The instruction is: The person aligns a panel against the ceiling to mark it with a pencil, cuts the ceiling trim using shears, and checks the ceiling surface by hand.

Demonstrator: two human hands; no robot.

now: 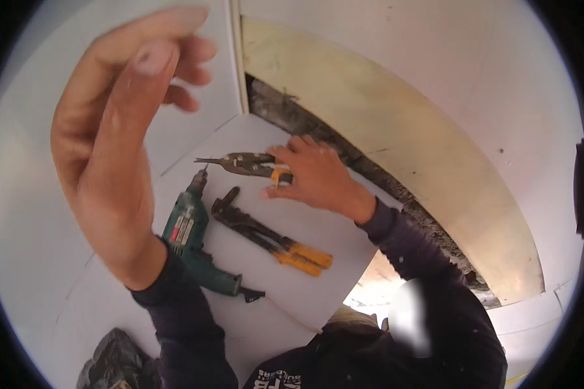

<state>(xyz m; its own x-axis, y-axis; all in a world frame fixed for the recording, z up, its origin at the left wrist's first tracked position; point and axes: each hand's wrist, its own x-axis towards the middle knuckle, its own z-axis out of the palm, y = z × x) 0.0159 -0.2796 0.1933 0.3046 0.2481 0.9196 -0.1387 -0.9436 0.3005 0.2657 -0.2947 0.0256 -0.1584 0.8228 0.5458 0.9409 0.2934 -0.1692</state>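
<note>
My left hand (113, 136) is raised close to the camera at the upper left. Its fingers are loosely curled, the thumb stands apart from the index fingertip, and nothing shows in it. My right hand (321, 172) is closed around the handles of tin snips (240, 163), which have a bit of orange grip showing. Their blades point left, over the white panel. Below lies a hand riveter (259, 233) with yellow-orange handles. Beside it, nearer my left forearm, a green power drill (191, 236) rests on its side, its bit pointing up toward the snips' blades.
A white panel (305, 292) lies under the tools. Along its far right edge runs a dark, rough gap (370, 172), bordered by a curved cream strip (402, 123). A black plastic bag (120, 363) sits at the lower left. The drill's cord (292, 316) trails toward my body.
</note>
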